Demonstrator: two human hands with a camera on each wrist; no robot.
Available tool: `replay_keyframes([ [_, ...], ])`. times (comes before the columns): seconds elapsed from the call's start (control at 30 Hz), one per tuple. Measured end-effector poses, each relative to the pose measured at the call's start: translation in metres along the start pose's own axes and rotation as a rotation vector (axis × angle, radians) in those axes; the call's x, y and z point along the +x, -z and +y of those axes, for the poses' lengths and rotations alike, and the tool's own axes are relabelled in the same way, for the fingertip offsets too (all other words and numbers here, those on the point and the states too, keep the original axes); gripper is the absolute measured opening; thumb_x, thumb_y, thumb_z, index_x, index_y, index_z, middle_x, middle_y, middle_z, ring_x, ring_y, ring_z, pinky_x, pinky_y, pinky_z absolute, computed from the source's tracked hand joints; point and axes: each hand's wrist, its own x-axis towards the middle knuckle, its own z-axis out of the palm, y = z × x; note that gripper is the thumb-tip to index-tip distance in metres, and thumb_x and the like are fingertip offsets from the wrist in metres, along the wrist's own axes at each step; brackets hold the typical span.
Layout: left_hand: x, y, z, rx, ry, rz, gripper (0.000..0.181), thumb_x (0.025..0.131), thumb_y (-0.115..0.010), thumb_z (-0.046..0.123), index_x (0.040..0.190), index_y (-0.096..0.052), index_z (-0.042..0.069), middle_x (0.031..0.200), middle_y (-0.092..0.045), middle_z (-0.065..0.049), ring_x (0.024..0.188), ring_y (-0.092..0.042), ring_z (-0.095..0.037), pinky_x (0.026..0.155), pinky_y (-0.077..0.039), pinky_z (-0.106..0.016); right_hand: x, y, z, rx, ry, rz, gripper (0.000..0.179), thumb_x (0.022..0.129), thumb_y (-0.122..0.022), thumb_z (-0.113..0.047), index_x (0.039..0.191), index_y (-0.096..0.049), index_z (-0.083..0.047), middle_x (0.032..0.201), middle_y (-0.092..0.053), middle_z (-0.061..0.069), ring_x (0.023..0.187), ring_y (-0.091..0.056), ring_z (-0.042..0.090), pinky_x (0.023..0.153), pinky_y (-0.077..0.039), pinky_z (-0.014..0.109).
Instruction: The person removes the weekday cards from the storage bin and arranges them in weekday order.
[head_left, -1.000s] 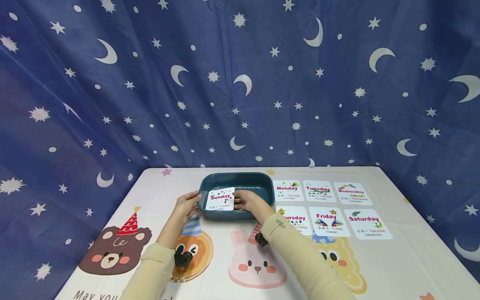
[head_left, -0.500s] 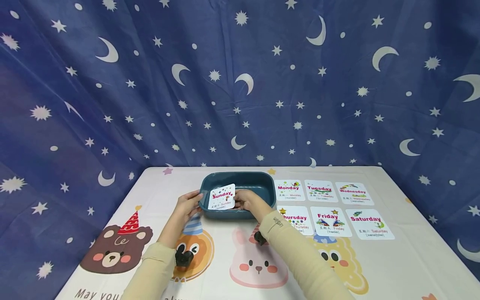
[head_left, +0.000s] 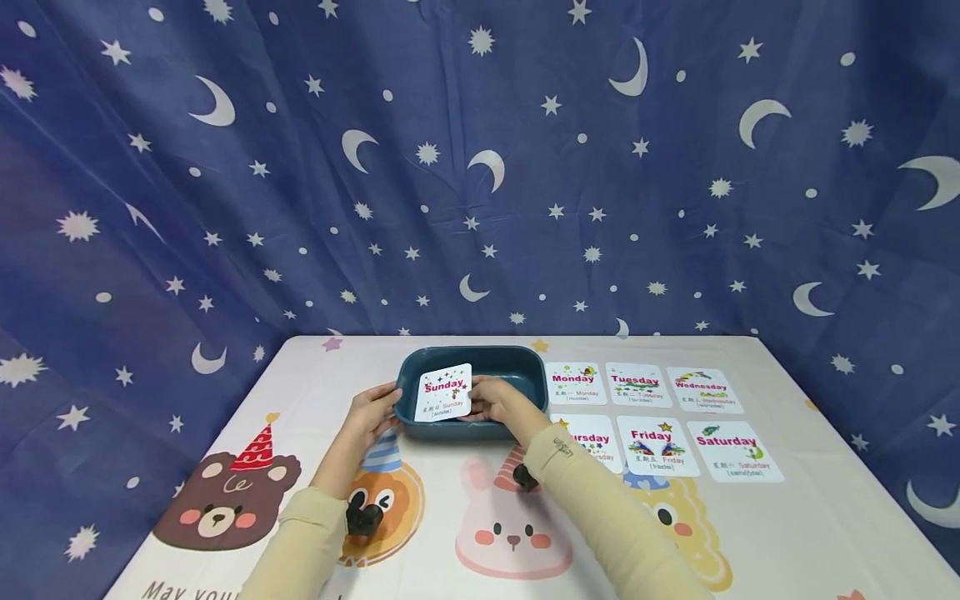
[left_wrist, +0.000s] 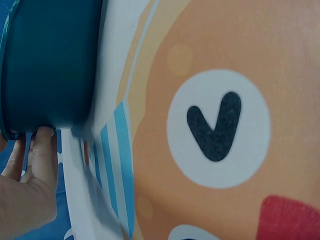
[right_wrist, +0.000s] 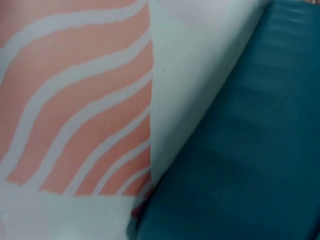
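A dark teal rectangular tub (head_left: 480,431) stands at the middle of the table. My left hand (head_left: 372,410) holds its left end; in the left wrist view the fingers (left_wrist: 44,155) lie against the tub's outer wall, below the rim. Over the tub's left part, a white card printed "Sunday" (head_left: 444,396) leans with its face toward me. My right hand (head_left: 501,400) reaches over the front rim and pinches the card's right edge. The right wrist view has the tub's side (right_wrist: 240,150) but no clear sight of the hand.
Right of the tub lie several weekday cards in two rows: Monday (head_left: 576,384), Tuesday (head_left: 639,386) and Wednesday (head_left: 705,391) behind, Thursday (head_left: 596,442), Friday (head_left: 657,447) and Saturday (head_left: 735,452) in front. The right forearm partly covers Thursday. A starry blue curtain (head_left: 480,167) hangs behind.
The Sunday card has tilted more upright, its top edge rising a little in the right hand. The left hand has kept its place at the tub's end.
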Motion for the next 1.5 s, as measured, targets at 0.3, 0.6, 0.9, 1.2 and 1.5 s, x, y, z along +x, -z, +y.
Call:
replay_keyframes([
  [0.3, -0.002, -0.001, 0.002, 0.02, 0.019, 0.007, 0.047, 0.095, -0.055, 0.012, 0.138, -0.043, -0.003, 0.126, -0.054, -0.022, 0.075, -0.06, -0.008, 0.063, -0.053, -0.02, -0.073, -0.014, -0.038, 0.009, -0.002, 0.002, 0.045, 0.094, -0.038, 0.01, 0.138, -0.038, 0.001, 0.129, -0.053, 0.026, 0.106, -0.061, 0.033, 0.1, -0.043, 0.052],
  [0.6, -0.001, -0.001, 0.003, 0.028, 0.015, 0.004, 0.047, 0.095, -0.055, 0.013, 0.138, -0.043, -0.003, 0.121, -0.056, -0.017, 0.076, -0.059, -0.007, 0.062, -0.053, -0.019, -0.069, -0.004, -0.041, 0.013, -0.008, 0.011, 0.044, 0.094, -0.039, 0.009, 0.136, -0.042, -0.002, 0.109, -0.059, 0.015, 0.089, -0.061, 0.024, 0.099, -0.044, 0.052],
  [0.9, -0.005, 0.0, 0.003, 0.041, 0.035, -0.009, 0.049, 0.096, -0.055, 0.016, 0.139, -0.042, -0.002, 0.126, -0.054, -0.018, 0.076, -0.059, -0.004, 0.068, -0.055, -0.021, -0.08, 0.006, -0.039, -0.012, 0.018, 0.004, 0.043, 0.094, -0.038, 0.008, 0.137, -0.04, 0.0, 0.106, -0.06, 0.015, 0.091, -0.061, 0.025, 0.1, -0.043, 0.054],
  [1.2, -0.005, 0.005, 0.003, 0.038, 0.03, -0.009, 0.05, 0.095, -0.055, 0.016, 0.14, -0.041, -0.001, 0.112, -0.059, -0.009, 0.073, -0.059, -0.002, 0.068, -0.054, -0.02, -0.094, 0.012, -0.043, -0.068, 0.051, -0.027, 0.045, 0.091, -0.04, 0.009, 0.136, -0.041, 0.001, 0.089, -0.061, 0.007, 0.075, -0.062, 0.017, 0.096, -0.046, 0.053],
  [1.5, -0.004, 0.001, 0.002, 0.033, 0.018, -0.015, 0.05, 0.095, -0.056, 0.016, 0.139, -0.041, -0.002, 0.121, -0.055, -0.014, 0.074, -0.059, -0.003, 0.067, -0.055, -0.02, -0.112, 0.023, -0.041, -0.095, 0.075, -0.008, 0.044, 0.09, -0.042, 0.007, 0.133, -0.041, 0.001, 0.088, -0.06, 0.005, 0.071, -0.061, 0.014, 0.064, -0.054, 0.032],
])
